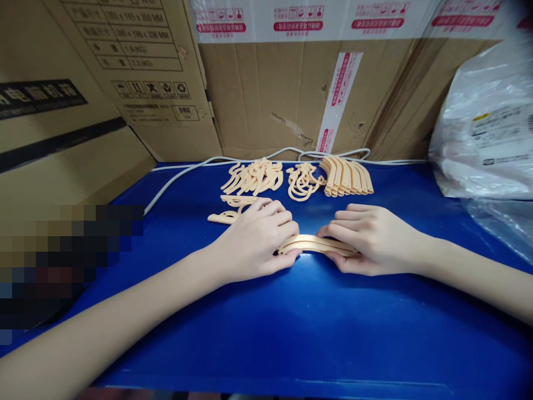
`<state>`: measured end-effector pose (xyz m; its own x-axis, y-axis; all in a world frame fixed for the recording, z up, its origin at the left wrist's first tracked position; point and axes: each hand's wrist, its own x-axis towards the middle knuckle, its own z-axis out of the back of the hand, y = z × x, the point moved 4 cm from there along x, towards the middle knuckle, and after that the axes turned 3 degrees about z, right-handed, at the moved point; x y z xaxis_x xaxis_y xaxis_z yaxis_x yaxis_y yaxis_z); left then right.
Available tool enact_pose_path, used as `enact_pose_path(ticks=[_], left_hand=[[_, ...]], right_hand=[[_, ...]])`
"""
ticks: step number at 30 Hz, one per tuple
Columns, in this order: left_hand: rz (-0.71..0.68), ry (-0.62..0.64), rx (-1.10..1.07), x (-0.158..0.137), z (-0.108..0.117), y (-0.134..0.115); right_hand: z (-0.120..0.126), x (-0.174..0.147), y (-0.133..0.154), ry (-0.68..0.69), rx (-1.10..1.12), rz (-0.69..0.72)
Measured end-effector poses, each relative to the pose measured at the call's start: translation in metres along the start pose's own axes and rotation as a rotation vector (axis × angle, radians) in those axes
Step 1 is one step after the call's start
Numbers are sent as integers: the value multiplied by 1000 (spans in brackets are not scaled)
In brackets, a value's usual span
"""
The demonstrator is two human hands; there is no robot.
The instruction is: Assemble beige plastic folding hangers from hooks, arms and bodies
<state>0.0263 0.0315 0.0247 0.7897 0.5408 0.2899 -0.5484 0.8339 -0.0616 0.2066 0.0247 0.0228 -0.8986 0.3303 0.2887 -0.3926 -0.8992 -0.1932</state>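
A curved beige plastic hanger arm (308, 243) lies crosswise between my two hands, just above or on the blue table. My left hand (264, 240) is closed on its left end, thumb below and fingers above. On the right end my right hand (372, 240) is closed in a similar grip. Both ends are partly hidden by my fingers. Just behind my left hand lie a few flat beige hanger pieces (225, 218), partly covered by it.
At the table's back are a pile of thin beige pieces (256, 176), a tangle of hook-shaped pieces (303, 182) and a neat row of curved arms (347, 176). A white cable (179, 173) runs behind. Cardboard boxes (266, 94) and a clear plastic bag (487, 122) border the blue table (308, 328).
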Motion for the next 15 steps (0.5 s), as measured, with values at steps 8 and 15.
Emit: enact_pose_path(ticks=[8,15], left_hand=[[-13,43,16,-1,-1,-1],[29,65,13,-2,-1,-5]], right_hand=[[-4,-2,-1,32,104,-33],[10,5,-24,-29,79,-219]])
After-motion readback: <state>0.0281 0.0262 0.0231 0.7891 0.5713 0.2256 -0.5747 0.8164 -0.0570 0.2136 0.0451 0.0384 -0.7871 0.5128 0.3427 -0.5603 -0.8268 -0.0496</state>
